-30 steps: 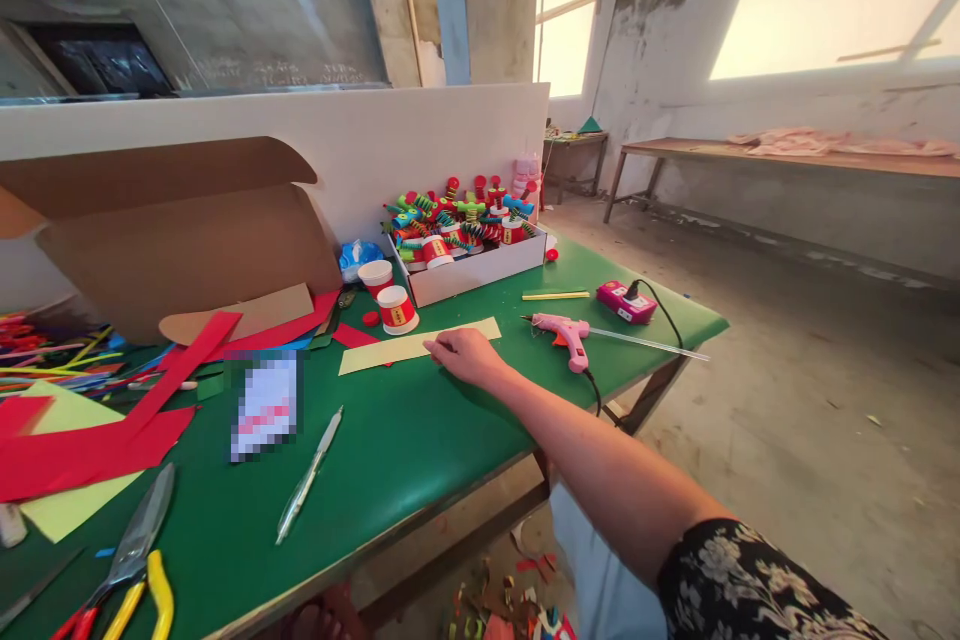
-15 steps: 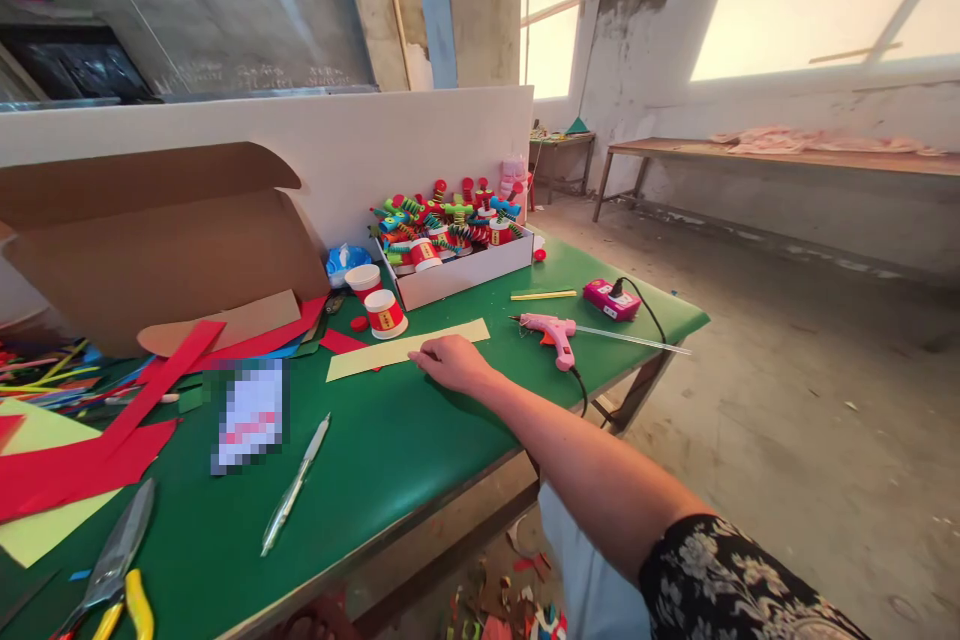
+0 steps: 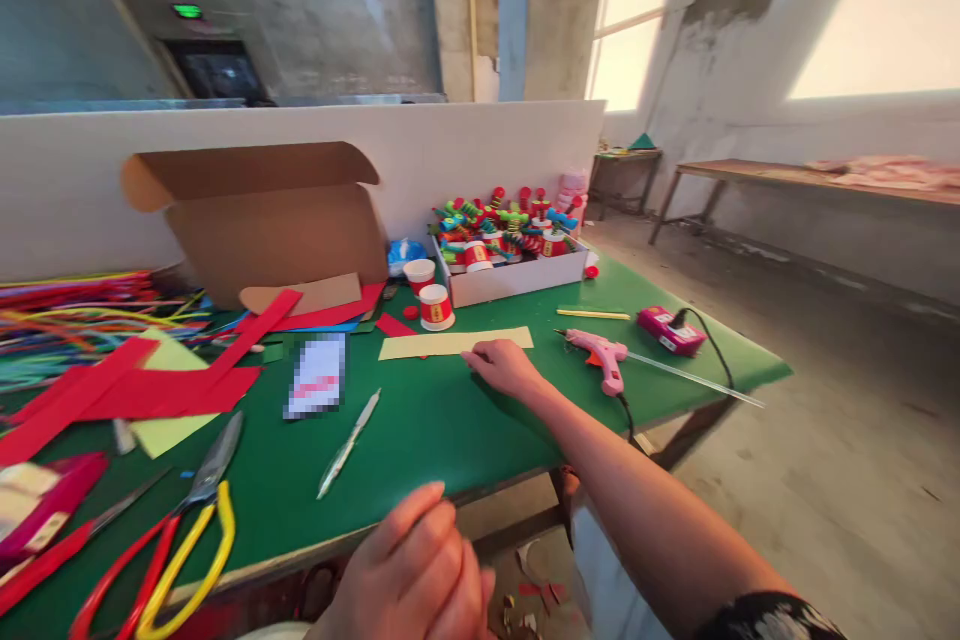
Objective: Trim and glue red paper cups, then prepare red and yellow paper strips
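Observation:
My right hand (image 3: 505, 367) reaches out across the green table (image 3: 442, 430) and its fingertips rest flat on the near edge of a long yellow paper strip (image 3: 431, 344). My left hand (image 3: 416, 565) hovers low in front of the table's near edge with its fingers curled together, and I see nothing in it. A silver pen (image 3: 347, 444) lies on the table between the two hands. Just behind the strip stand two small cups (image 3: 436, 306) with red bands.
A pink glue gun (image 3: 602, 357) with its cable lies right of my right hand, beside a pink power box (image 3: 669, 331). A white box of colourful toys (image 3: 510, 250) and an open cardboard box (image 3: 262, 220) stand behind. Scissors (image 3: 187, 530), red paper (image 3: 142, 390) and pipe cleaners (image 3: 75, 310) lie left.
The view has swung left and down. My left hand has come into view at the bottom. My right hand stays on the yellow strip.

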Demonstrator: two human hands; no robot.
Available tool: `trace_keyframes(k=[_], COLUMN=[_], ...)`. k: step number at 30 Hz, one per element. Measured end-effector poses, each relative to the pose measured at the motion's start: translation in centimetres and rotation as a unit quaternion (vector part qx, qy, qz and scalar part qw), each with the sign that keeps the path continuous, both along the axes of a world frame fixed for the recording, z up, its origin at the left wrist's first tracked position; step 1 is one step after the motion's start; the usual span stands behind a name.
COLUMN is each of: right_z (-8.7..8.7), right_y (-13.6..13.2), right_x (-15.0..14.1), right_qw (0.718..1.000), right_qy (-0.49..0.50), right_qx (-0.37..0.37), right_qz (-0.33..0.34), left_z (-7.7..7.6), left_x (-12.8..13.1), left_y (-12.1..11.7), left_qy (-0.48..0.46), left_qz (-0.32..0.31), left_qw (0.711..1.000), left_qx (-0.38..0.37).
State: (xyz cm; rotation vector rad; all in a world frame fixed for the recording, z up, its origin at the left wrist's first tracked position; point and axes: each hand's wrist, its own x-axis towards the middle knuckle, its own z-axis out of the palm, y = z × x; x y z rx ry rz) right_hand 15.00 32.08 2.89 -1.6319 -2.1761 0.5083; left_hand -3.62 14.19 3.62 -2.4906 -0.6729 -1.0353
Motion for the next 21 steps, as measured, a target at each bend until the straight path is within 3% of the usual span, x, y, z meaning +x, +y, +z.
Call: trace_keyframes(k=[1, 4, 7, 9, 15, 21], right_z=[0.0, -0.1, -0.1, -0.1, -0.2, -0.1], right_y=[0.1, 0.4, 0.5, 0.6, 1.4, 1.7], right_x=[0.0, -0.2, -0.6, -0.7, 0.1, 1.3], right_qw=[1.0, 1.0, 1.0, 1.0, 1.0, 0.999], right_qy=[-0.001, -0.002, -0.007, -0.006, 0.0, 0.0], right_qx=[0.0, -0.006, -0.005, -0.002, -0.002, 0.016], right_qz=[0.003, 0.008, 0.014, 0.011, -0.03, -0.035], left_z=[0.3, 1.5, 2.6, 3.0, 2.7, 1.9], left_x=[0.3, 0.7, 0.7, 0.6, -0.2, 1.4], left_y=[1.1, 4.9, 9.0, 12.0, 20.0, 22.2], left_qy=[-0.011, 0.045, 0.17, 0.203, 0.215, 0.259], left_qz=[0.017, 0.132, 0.255, 0.312, 0.338, 0.328], left_qw=[1.0, 0.988, 0.931, 0.884, 0.856, 0.828], left_qx=[0.012, -0.06, -0.196, -0.283, -0.328, -0.374])
